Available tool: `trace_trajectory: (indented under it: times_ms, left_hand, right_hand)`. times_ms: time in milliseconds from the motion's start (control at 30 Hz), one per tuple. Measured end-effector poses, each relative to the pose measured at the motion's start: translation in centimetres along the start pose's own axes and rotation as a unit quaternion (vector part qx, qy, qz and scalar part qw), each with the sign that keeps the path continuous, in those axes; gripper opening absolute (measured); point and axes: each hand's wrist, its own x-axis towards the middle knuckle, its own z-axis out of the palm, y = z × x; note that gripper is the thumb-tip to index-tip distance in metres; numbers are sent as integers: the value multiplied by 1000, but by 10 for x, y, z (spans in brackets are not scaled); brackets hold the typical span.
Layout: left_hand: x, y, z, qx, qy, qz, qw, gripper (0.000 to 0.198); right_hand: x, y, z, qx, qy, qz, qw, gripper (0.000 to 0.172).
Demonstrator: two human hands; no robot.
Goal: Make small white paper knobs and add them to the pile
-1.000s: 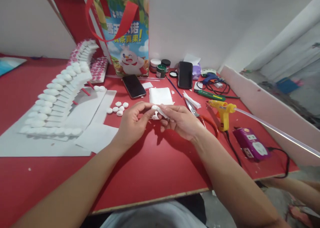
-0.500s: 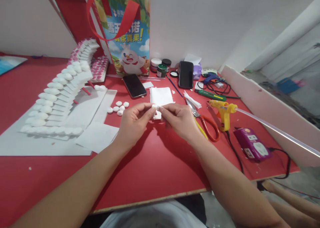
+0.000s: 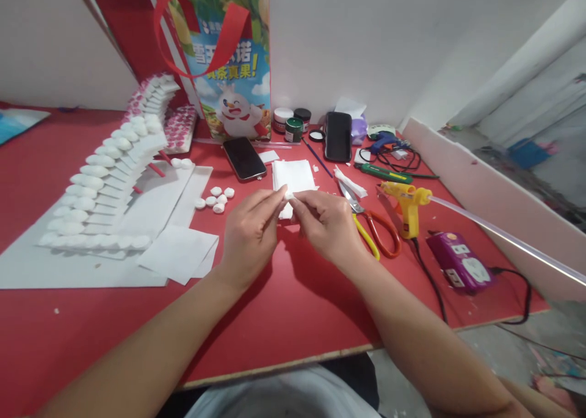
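Between the fingertips of both hands is a small white wad [image 3: 288, 195] that looks like folded tissue paper. My left hand [image 3: 251, 232] pinches it from the left, and my right hand [image 3: 324, 224] grips it from the right with thumb and forefinger. Part of the wad is hidden by the fingers. Just beyond them lies a stack of white paper squares [image 3: 294, 172]. A small white scrap [image 3: 286, 212] shows below the fingertips. Several rounded white pieces [image 3: 217, 200] sit on the red table to the left of my left hand.
At left, a curved white structure [image 3: 98, 177] covered with rounded pieces stands on white board [image 3: 137, 277]. Right of my hands are scissors [image 3: 387, 235], a yellow glue gun [image 3: 407, 207] and a purple power socket [image 3: 460, 262]. A phone [image 3: 244, 158] and a gift bag [image 3: 238, 82] are behind.
The left hand has rotated, its fingers now pointing farther up over the white wad. The right hand keeps its pinch nearly in place. The view has shifted slightly.
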Motion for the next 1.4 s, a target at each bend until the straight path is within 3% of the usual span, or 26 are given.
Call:
trace_trajectory:
  times_ms: [133,267,367,500,600,867,967,1033,1100,1167,1233,1300,1400]
  left_hand:
    - [5,0,-6,-100,-24,-99,990,14]
    - [12,-3,-14,-194,-99,-203,955,13]
    - [15,-5,-16,-204,-126,-197,951,18]
    - [14,-5,-15,-166,-107,-165,966,18]
    - [13,-4,-12,-161,-99,-185,964,20]
    - [8,1,-4,-231,-90,-278,928,28]
    - [8,1,-2,-253,-76,-301,916,31]
    - [9,-1,-3,-256,-78,-303,915,30]
    - [12,-4,-6,-260,-86,-300,914,27]
    - [14,-6,-8,-262,-89,-296,914,24]
    - [15,-7,-10,-257,-92,-290,917,23]
    - [15,-7,-11,-249,-100,-286,920,23]
    - [14,-6,-12,-245,-110,-278,922,24]
  right_hand:
    - [4,5,-8,58,-59,36,996,25]
    - [7,8,-12,91,-107,45,989,29]
    - [8,8,-9,89,-106,52,989,31]
    - [8,7,-6,90,-78,89,989,33]
    - [8,8,-6,59,-55,105,991,32]
    - [2,12,1,-106,-18,-46,993,28]
    - [0,10,2,-152,-13,-60,986,30]
    - [1,7,0,-97,-21,-22,995,31]
    - [4,3,-3,40,-34,71,996,36]
    - [7,0,-7,201,-44,193,959,43]
    - [11,-1,-10,324,-56,284,901,46]
    - [13,1,-12,395,-81,321,857,41]
    - [14,5,-11,436,-109,329,831,34]
